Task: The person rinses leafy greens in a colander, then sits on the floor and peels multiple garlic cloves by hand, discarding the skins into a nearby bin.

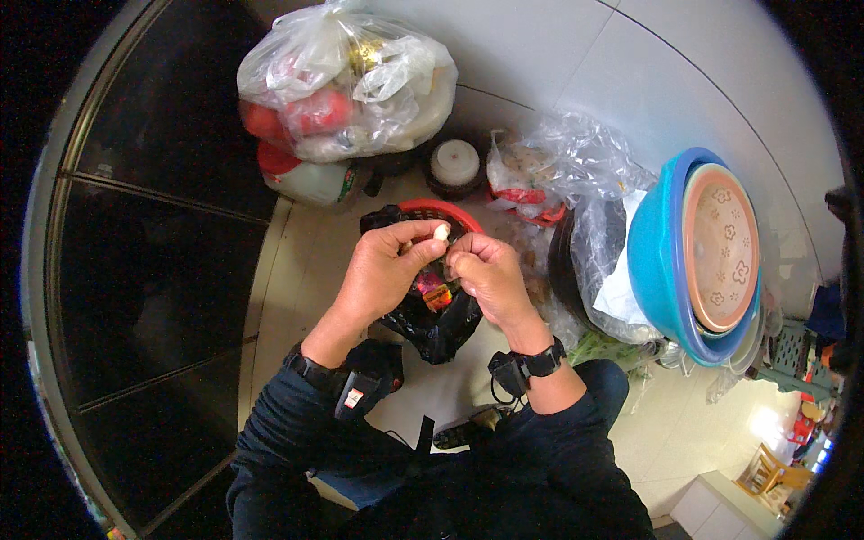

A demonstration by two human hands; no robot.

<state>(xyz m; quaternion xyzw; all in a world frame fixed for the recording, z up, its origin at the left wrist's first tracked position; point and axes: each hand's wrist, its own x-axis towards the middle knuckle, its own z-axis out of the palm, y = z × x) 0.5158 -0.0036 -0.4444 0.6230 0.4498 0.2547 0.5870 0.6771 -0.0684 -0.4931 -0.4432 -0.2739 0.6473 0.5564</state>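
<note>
Between thumb and forefinger my left hand point(388, 270) pinches a small whitish piece, perhaps a garlic clove point(442, 232). Close on its right, my right hand point(489, 273) has its fingers bent together, with a thin scrap at the fingertips that is too small to name. Both hands are above a red plastic basket point(459, 214) lined with a black plastic bag point(435, 337). Inside the bag lies a crumpled orange and pink wrapper point(437, 295), partly hidden by the hands.
A full clear plastic bag point(405, 88) and a red-capped jug point(317, 182) stand beyond the basket, near a white-lidded jar point(455, 162). To the right are stacked blue basins point(651, 236), plastic bags point(587, 155) and leafy greens point(607, 352). Dark cabinet panels point(162, 283) flank the left.
</note>
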